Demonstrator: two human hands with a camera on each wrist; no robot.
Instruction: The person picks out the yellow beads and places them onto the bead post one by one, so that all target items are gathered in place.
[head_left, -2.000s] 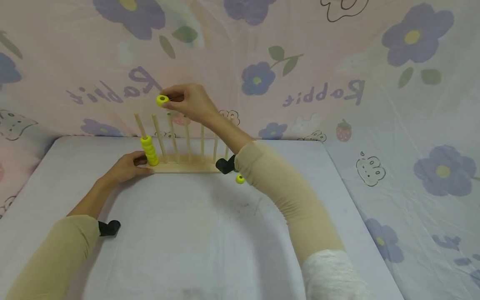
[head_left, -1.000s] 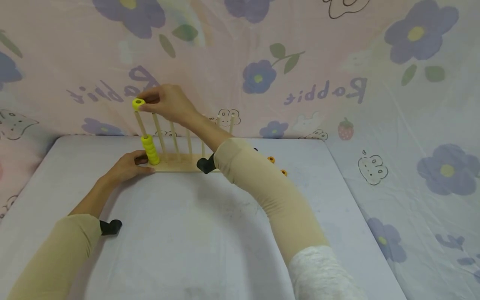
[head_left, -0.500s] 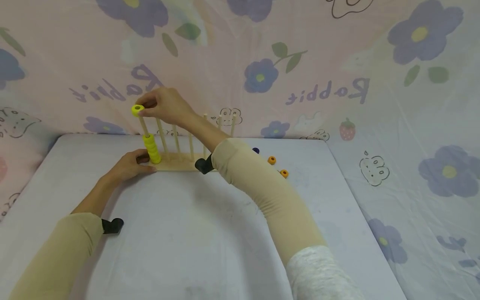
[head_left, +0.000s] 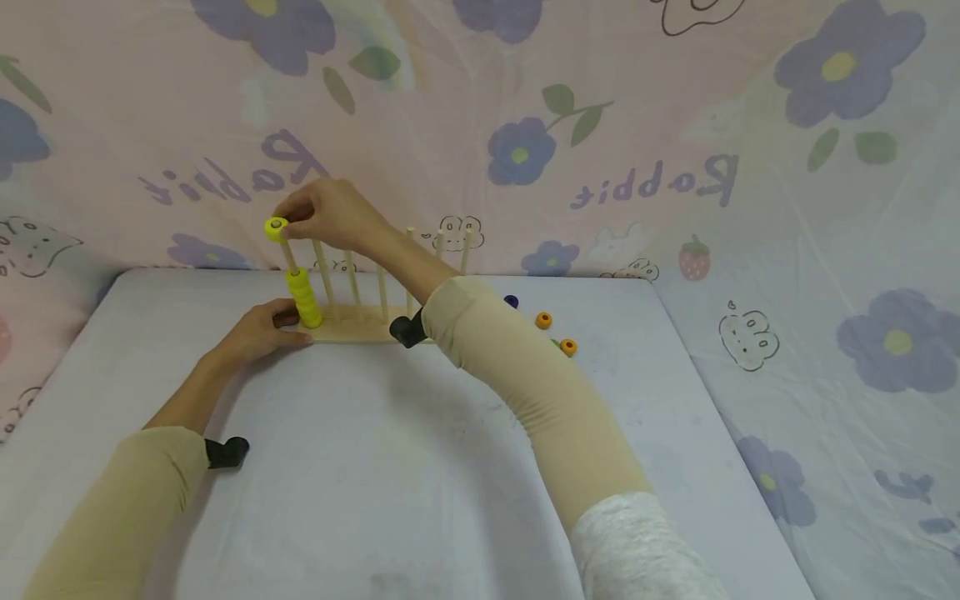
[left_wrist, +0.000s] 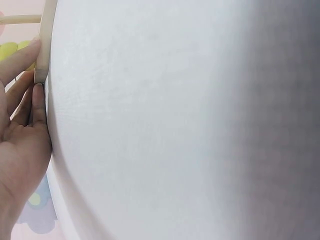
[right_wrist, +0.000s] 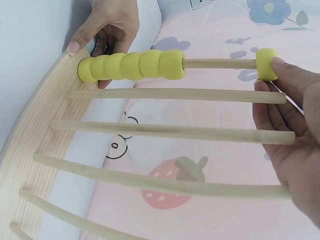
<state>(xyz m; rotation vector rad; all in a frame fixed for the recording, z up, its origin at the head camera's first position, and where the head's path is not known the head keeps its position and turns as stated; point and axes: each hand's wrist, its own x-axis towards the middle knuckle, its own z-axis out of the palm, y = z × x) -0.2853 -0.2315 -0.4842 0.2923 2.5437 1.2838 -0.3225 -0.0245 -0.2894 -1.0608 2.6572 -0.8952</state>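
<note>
My right hand (head_left: 333, 212) pinches a yellow bead (right_wrist: 266, 64) between thumb and fingers. The bead sits on the tip of the leftmost peg (right_wrist: 220, 63), whose end shows in the bead's hole in the head view. Lower on that peg, several yellow beads (head_left: 304, 298) are stacked against the wooden base (head_left: 352, 331) of the peg rack. At the rack's left end, my left hand (head_left: 255, 336) grips the base, thumb on its front edge and fingers behind. The other pegs (right_wrist: 175, 131) carry no beads where they show; my right forearm hides part of the rack in the head view.
Two orange beads, one farther back (head_left: 543, 320) and one nearer (head_left: 567, 347), lie on the white table (head_left: 337, 467) right of the rack. A dark blue bead (head_left: 511, 302) lies behind them. A flower-patterned cloth (head_left: 450, 100) hangs behind the table.
My right hand has carried the yellow bead left to the leftmost peg and lowered it onto the tip. My left hand keeps its grip. Orange and blue beads have come into sight beside my right arm.
</note>
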